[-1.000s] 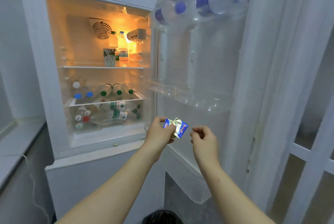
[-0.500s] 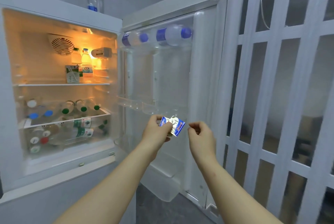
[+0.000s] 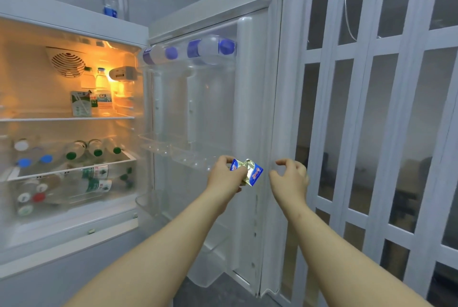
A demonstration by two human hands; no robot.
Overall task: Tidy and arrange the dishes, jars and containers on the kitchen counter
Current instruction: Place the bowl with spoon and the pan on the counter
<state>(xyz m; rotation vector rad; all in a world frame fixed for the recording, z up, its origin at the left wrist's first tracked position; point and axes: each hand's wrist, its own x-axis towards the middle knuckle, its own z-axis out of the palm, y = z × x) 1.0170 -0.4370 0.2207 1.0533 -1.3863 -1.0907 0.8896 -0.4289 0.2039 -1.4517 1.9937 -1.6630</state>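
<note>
My left hand [image 3: 226, 176] pinches a small blue and silver packet [image 3: 249, 171] in front of the open fridge door [image 3: 213, 108]. The packet is just below the door's clear middle shelf [image 3: 178, 154]. My right hand [image 3: 290, 179] hovers a little to the right of the packet with its fingers curled apart and nothing in them. No counter, dishes or jars are in view.
The lit fridge interior [image 3: 37, 98] holds a carton [image 3: 81, 103] and bottles on the top shelf, and several lying bottles [image 3: 74, 153] lower down. Two water bottles [image 3: 188, 50] lie in the door's top rack. A white folding lattice door [image 3: 371, 133] stands at right.
My view swung right from the fridge interior toward the door and lattice. My right hand let go of the packet and drew away to the right; the left hand kept it.
</note>
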